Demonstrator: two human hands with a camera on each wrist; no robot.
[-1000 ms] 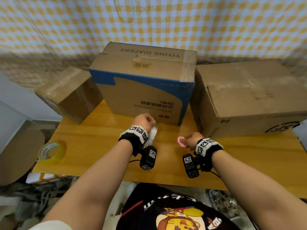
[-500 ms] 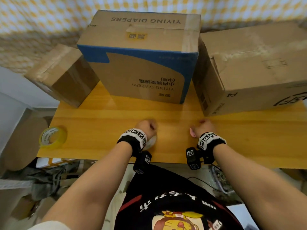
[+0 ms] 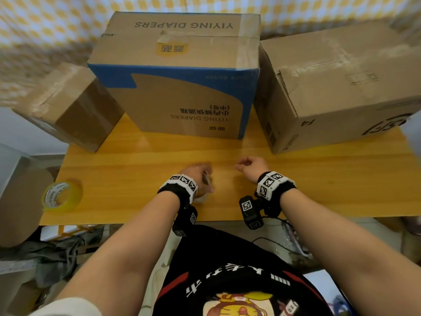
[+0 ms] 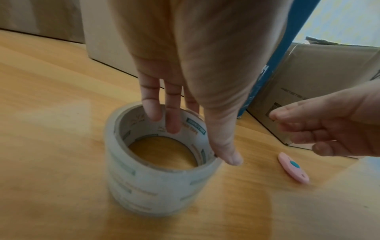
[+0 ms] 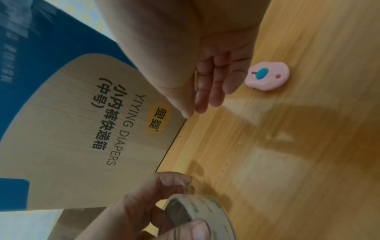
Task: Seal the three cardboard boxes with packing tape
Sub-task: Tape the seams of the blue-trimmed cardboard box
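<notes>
Three cardboard boxes stand at the back of the table: a small one (image 3: 68, 106) on the left, a blue-and-tan diaper box (image 3: 177, 76) in the middle, a large plain one (image 3: 341, 87) on the right. A clear tape roll (image 4: 160, 170) stands on end on the table in front of the diaper box. My left hand (image 4: 195, 139) holds it, fingers down inside the core, thumb outside the rim. My right hand (image 5: 207, 97) hovers with relaxed fingers and holds nothing. A pink cutter (image 5: 267, 76) lies flat on the wood just beside it, hidden in the head view.
A second, yellow tape roll (image 3: 61, 195) lies near the left edge of the wooden table (image 3: 319, 183). Bare wood stretches to the right of my hands. Clutter and another box sit on the floor to the left, below the table.
My right hand has let go of the pink cutter, which now lies on the table. My left hand has brought the clear roll down onto the wood. Both hands came nearer the front edge.
</notes>
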